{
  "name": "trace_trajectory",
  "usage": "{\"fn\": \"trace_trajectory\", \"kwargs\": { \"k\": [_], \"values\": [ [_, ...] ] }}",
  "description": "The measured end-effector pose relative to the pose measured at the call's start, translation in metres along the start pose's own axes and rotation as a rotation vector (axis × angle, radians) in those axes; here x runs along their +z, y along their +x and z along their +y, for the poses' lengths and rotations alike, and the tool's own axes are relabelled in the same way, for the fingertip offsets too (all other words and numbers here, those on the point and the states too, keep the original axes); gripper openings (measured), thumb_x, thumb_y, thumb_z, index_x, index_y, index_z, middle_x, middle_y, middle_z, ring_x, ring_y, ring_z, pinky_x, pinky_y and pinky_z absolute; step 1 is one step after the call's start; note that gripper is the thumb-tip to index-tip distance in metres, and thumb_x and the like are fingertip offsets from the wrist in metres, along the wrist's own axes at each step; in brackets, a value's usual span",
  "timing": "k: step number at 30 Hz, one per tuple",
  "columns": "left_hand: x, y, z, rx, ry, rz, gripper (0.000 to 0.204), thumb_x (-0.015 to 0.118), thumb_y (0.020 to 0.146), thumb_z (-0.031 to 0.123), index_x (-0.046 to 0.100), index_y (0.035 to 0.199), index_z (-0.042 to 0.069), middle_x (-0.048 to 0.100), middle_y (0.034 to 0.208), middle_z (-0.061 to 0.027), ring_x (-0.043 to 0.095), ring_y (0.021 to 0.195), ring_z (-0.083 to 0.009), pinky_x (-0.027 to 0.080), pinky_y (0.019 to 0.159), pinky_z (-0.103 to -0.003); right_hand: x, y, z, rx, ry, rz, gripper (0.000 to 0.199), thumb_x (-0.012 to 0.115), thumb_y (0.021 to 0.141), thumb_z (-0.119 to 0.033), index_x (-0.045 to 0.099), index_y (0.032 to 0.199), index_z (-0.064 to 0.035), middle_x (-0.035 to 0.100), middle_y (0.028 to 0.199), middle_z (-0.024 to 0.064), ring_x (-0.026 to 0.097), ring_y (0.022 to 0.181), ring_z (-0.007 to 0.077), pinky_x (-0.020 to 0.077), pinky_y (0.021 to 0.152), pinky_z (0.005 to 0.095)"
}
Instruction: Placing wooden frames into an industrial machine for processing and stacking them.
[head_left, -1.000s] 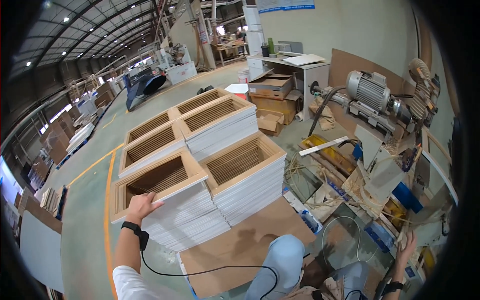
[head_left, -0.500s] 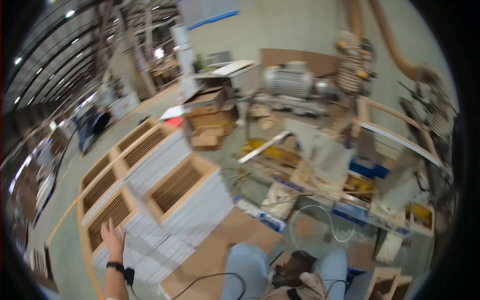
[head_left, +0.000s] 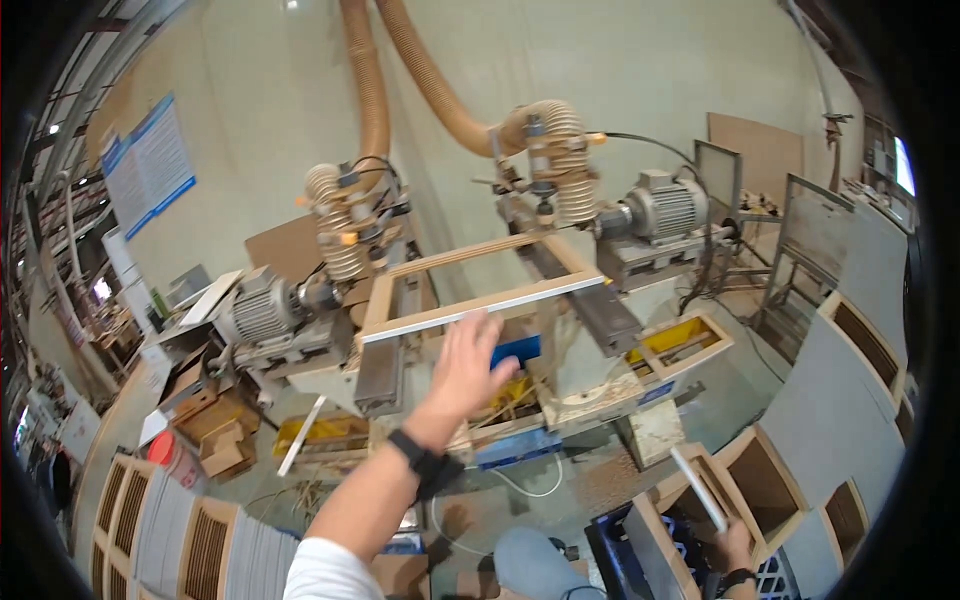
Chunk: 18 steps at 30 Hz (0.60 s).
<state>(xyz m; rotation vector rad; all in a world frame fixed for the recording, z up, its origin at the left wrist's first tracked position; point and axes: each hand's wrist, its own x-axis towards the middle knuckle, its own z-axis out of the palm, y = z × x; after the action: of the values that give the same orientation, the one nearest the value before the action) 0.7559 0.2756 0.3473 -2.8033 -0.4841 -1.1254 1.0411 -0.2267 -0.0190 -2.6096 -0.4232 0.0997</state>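
A rectangular wooden frame point(head_left: 475, 310) with a white near edge rests across the dark rails of two machines. My left hand point(head_left: 465, 365) reaches up to that edge, its fingers stretched out and thumb apart; whether the fingertips touch it I cannot tell. Down at the lower right, my right hand point(head_left: 735, 545) is closed around the near end of a white-edged wooden frame point(head_left: 700, 485). This one tilts over other stacked wooden frames point(head_left: 765, 470), and its far parts blend with them. The fingers of my right hand are partly hidden.
Two grey motors point(head_left: 665, 205) flank the rails, and ribbed dust hoses point(head_left: 430, 75) hang above. Frame stacks stand at the lower left point(head_left: 210, 550) and right point(head_left: 850, 400). A blue crate point(head_left: 620, 550) sits by my knee. Cardboard boxes point(head_left: 225, 445) and a red-lidded bucket point(head_left: 175, 455) lie left.
My view has swung right, from the left stack to the machines. My left hand has gone from that stack to the frame on the rails. My right hand has come into view holding a frame.
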Motion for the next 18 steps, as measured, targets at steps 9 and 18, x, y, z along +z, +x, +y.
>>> {"fn": "trace_trajectory", "kwargs": {
  "k": [9, 18],
  "values": [
    [0.006, 0.044, -0.031, -0.191, 0.153, -0.429, 0.058, 0.049, 0.083, 0.059, 0.06, 0.107, 0.008, 0.063, 0.099, -0.017, 0.06, 0.094, -0.0352, 0.048, 0.08, -0.044, -0.258, -0.007, -0.243, -0.563, 0.406, 0.265, 0.008, 0.058, 0.081, -0.002, 0.056, 0.088, 0.001, 0.057, 0.071, 0.0098, 0.058, 0.064, 0.0198, 0.045, 0.058, 0.0315],
    [-0.134, -0.154, 0.111, -0.015, -0.055, -0.524, 0.048, 0.05, 0.088, 0.051, 0.052, 0.101, 0.004, 0.055, 0.059, -0.0138, 0.057, 0.049, -0.0325, 0.045, 0.041, -0.039, -0.269, 0.006, -0.538, -1.487, -0.036, 0.304, 0.027, 0.057, 0.074, -0.002, 0.058, 0.101, -0.0066, 0.063, 0.093, 0.0138, 0.06, 0.089, 0.0339, 0.0499, 0.074, 0.0407]
  ]
}}
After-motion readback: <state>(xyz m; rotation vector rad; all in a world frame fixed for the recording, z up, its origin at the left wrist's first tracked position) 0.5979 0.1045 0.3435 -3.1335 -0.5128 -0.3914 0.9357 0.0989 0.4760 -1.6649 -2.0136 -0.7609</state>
